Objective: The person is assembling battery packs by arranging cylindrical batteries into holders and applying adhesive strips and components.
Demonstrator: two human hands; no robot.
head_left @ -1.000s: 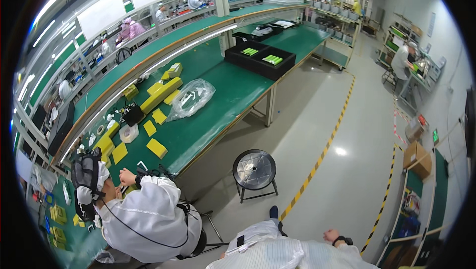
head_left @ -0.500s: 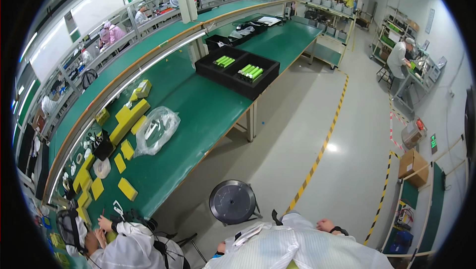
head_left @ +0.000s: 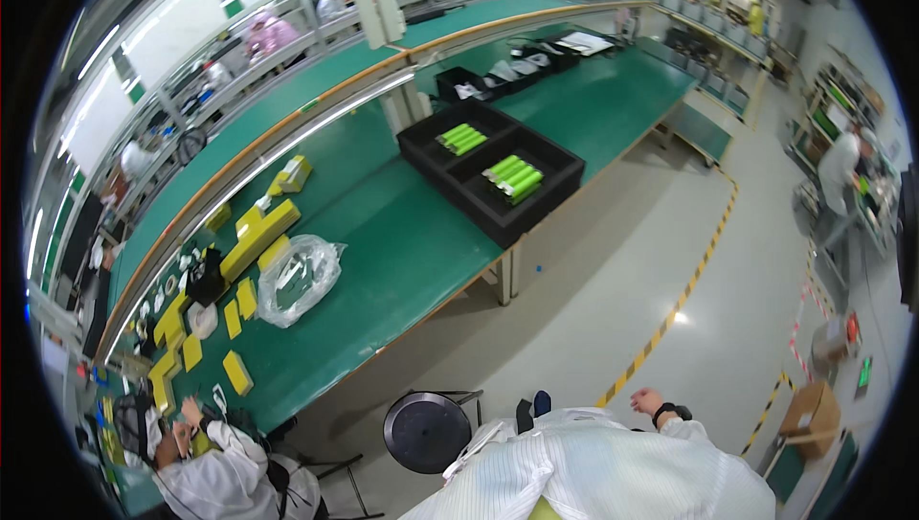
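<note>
My right hand (head_left: 647, 400) hangs over the floor beside my white smock (head_left: 613, 463), a dark band at its wrist. Its fingers are loosely bent and apart, with nothing visible in them. My left hand is out of view. The nearest furniture is a round black stool (head_left: 427, 432), just left of my smock. Ahead on the green workbench (head_left: 383, 223) sits a black two-compartment foam tray (head_left: 498, 233). One compartment holds a group of green cylindrical cells (head_left: 463, 139); the nearer one holds another group (head_left: 514, 178).
Yellow blocks (head_left: 260, 240) and a clear plastic bag (head_left: 300, 281) lie on the bench's left part. A seated co-worker (head_left: 225, 472) is at lower left. Black bins (head_left: 469, 84) stand farther along. Yellow-black floor tape (head_left: 670, 319) runs on the right, near a cardboard box (head_left: 810, 415).
The view has shifted, and the foam tray and bench now appear closer. The stool has come nearer, to my left side. My left hand has gone out of view; my right hand appears higher.
</note>
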